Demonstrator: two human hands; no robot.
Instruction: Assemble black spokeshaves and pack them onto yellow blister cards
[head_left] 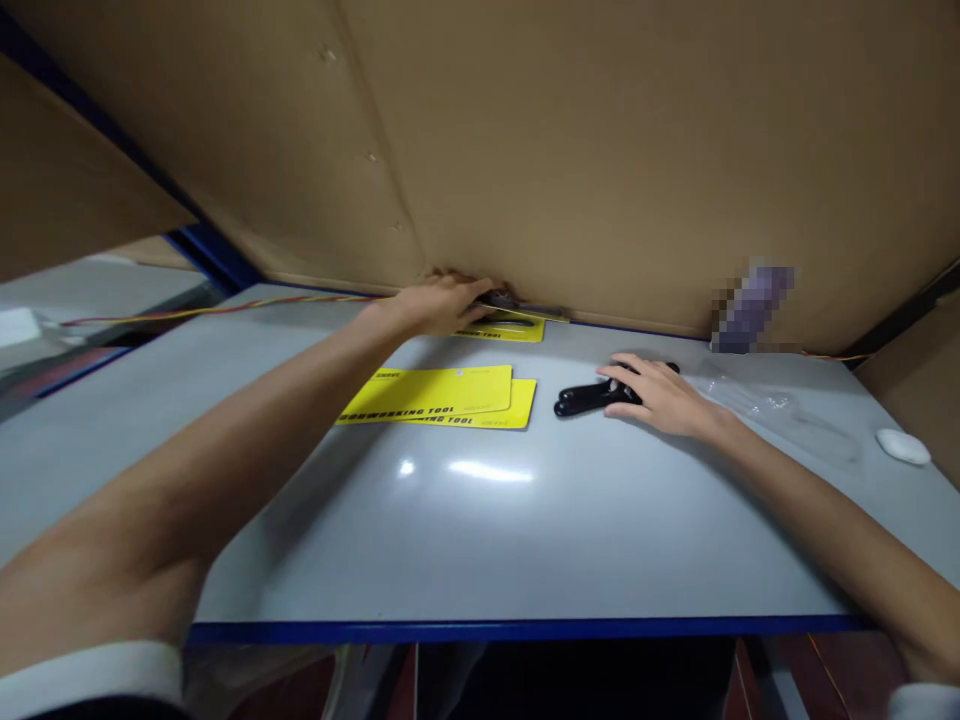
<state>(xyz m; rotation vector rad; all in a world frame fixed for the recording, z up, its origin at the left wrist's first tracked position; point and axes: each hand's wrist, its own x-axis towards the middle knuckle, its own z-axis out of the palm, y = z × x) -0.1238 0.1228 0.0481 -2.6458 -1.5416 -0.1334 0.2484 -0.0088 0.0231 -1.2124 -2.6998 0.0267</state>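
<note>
My left hand (448, 300) reaches to the back of the table, its fingers closed on a dark tool (504, 300) above a yellow card (531, 331) at the cardboard wall. Part of that tool is hidden by the fingers. Right of centre, my right hand (654, 392) rests with fingers spread over a black-handled tool (586, 399) lying on the table; the palm hides its far end. Two overlapping yellow cards printed "WOODWORKING TOOL" (450, 390) lie between my left forearm and the black tool.
Cardboard panels (570, 150) rise behind the grey table (465, 540). Clear plastic packaging (780, 405) lies right of my right hand, with a white rounded object (903, 447) beyond. A blurred purple item (752, 308) stands at the back right. Red and yellow wires (225, 308) run along the back left.
</note>
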